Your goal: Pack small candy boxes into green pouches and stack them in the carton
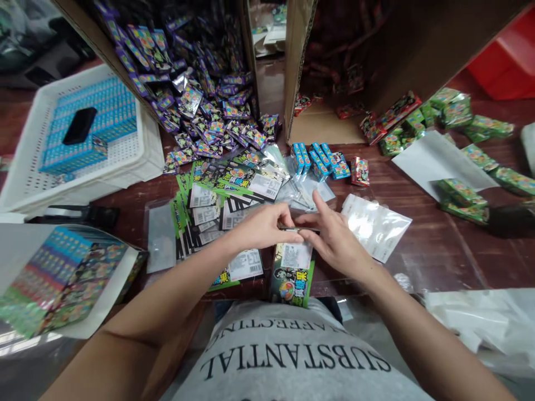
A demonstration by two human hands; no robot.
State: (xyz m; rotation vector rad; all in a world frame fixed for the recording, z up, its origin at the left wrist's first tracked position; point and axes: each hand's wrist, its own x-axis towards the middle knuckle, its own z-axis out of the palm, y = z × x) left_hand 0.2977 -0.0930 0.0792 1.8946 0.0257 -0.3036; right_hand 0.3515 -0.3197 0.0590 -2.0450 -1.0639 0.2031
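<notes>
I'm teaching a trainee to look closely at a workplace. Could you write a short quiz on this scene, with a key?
1. The left hand and right hand meet at the far end of what?
A) a purple packet
B) a green-and-black printed piece
C) a red box

2. True or false: a dark flat object lies on blue boxes inside the white crate.

3. Fill in the colour: the heaped packets just to the right of the crate are mostly ____.

Key: 1. B. 2. True. 3. Purple.
</notes>
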